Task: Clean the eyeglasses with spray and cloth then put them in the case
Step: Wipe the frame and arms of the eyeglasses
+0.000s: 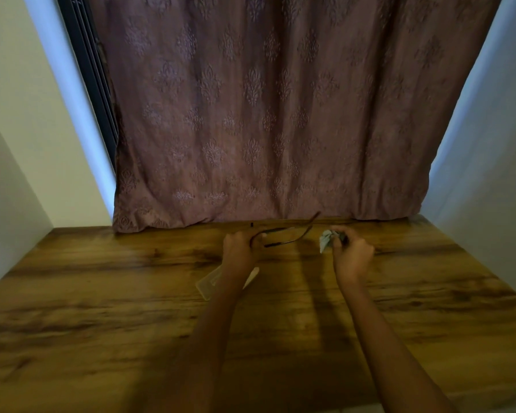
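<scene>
Dark thin-framed eyeglasses (283,236) are held above the far part of the wooden table (102,293), their temples unfolded. My left hand (240,248) grips the left end of the frame. My right hand (350,253) pinches a pale crumpled cloth (326,238) around the right end of the glasses, at the lens. A clear plastic case (210,283) lies on the table, mostly hidden under my left forearm. No spray bottle is in view.
A mauve patterned curtain (280,114) hangs down to the table's far edge. White walls flank the table on both sides. A small dark object (251,224) sits at the curtain's hem.
</scene>
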